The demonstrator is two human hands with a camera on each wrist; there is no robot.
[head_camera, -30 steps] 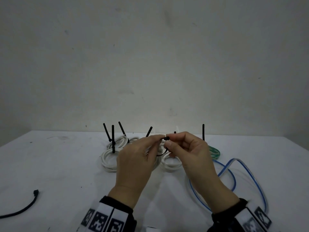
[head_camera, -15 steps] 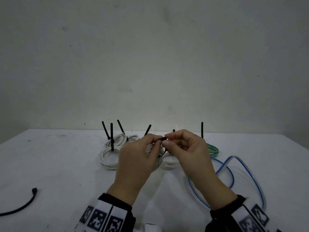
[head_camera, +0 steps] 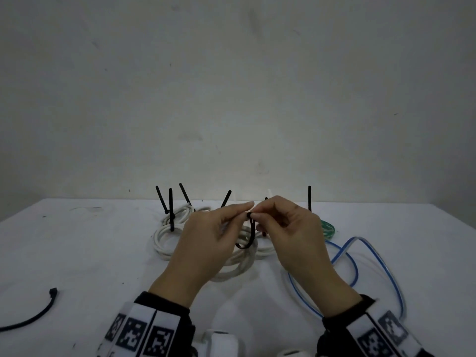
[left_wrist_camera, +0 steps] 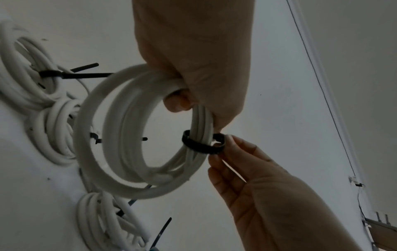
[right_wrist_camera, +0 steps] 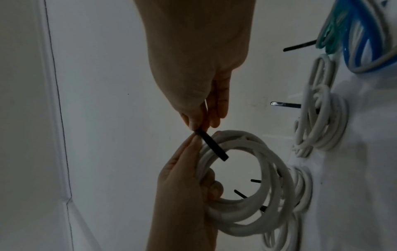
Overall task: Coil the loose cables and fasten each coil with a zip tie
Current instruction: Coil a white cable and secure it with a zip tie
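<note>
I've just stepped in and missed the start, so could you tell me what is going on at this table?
A person is bundling cables. The left hand holds a white cable coil above the table, and the right hand pinches a black zip tie looped loosely around its strands. Several white coils and a green coil lie already tied, tails sticking up. A blue cable lies loose.
</note>
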